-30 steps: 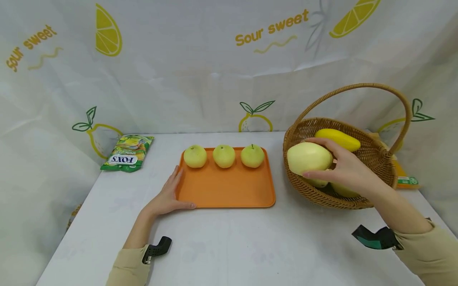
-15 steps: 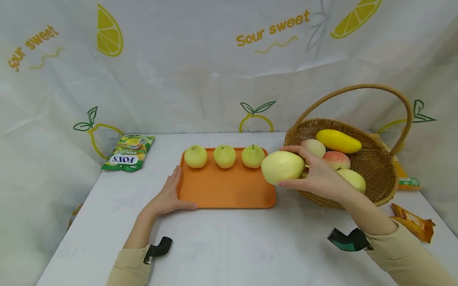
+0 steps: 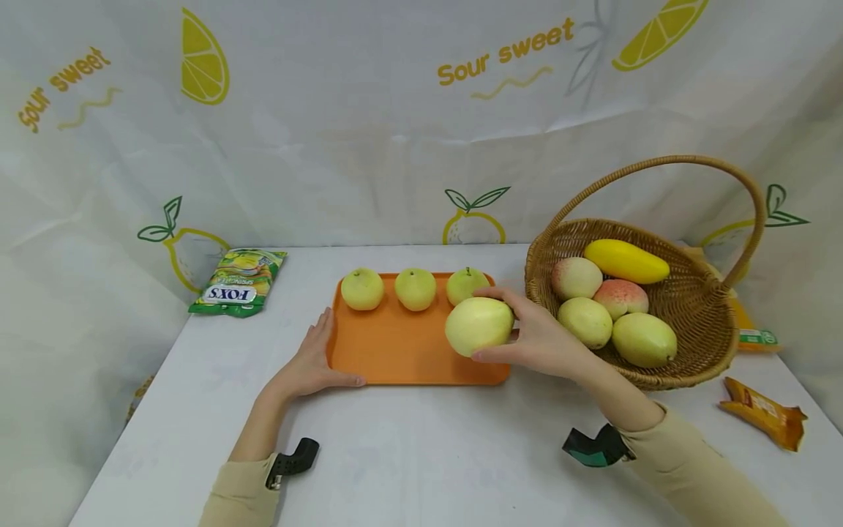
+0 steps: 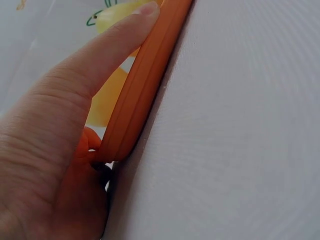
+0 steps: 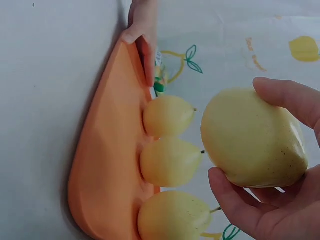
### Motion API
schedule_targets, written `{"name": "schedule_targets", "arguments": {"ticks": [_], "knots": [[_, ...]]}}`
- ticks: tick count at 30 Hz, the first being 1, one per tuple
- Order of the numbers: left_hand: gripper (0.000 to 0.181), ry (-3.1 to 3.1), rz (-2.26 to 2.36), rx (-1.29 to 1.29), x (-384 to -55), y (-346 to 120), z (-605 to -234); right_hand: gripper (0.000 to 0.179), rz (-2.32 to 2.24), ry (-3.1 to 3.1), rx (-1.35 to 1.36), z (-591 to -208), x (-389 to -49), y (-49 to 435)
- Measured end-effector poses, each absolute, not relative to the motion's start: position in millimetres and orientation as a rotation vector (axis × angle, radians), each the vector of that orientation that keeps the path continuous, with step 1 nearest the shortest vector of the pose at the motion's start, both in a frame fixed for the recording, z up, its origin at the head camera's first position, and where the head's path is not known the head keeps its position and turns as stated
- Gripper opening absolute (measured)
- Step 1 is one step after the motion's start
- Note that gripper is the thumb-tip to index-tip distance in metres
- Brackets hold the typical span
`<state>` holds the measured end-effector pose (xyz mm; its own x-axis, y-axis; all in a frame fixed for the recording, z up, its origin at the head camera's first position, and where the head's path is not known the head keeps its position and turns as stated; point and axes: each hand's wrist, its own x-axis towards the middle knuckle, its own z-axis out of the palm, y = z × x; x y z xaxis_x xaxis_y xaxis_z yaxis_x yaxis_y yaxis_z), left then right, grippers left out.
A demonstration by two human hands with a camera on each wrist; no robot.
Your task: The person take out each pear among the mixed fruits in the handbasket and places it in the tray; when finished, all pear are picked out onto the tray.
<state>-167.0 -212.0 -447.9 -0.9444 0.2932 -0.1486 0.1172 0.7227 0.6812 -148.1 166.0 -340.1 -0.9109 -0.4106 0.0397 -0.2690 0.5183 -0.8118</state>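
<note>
My right hand [image 3: 536,337] grips a pale yellow-green pear [image 3: 477,327] above the right part of the orange tray [image 3: 395,351]. In the right wrist view, thumb and fingers close round the sides of this pear [image 5: 250,137]. A row of three similar pears, the middle one [image 3: 416,289] among them, lies along the tray's far edge. Held against the tray's front left corner is my left hand [image 3: 308,369], fingers extended along the left side and thumb on the front rim. The left wrist view shows that thumb [image 4: 120,42] lying straight on the rim.
At the right stands a tilted wicker basket [image 3: 698,315] holding a yellow papaya-shaped fruit [image 3: 626,261], two peaches [image 3: 621,298] and two pears [image 3: 644,340]. A green snack bag [image 3: 238,282] lies at the back left. An orange-brown packet [image 3: 764,413] lies right of the basket's front.
My right hand has carried the pear left, out of the basket and over the tray, uncovering the fruit left in the basket. The left hand stays at the tray's corner.
</note>
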Motion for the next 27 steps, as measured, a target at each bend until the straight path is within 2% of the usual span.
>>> {"name": "schedule_targets", "arguments": {"ticks": [27], "knots": [[0.137, 2.712, 1.034, 0.343, -167.2, -213.3, -450.0, 0.080, -1.334, 2.707, -0.698, -398.9, -162.5, 91.6]]}}
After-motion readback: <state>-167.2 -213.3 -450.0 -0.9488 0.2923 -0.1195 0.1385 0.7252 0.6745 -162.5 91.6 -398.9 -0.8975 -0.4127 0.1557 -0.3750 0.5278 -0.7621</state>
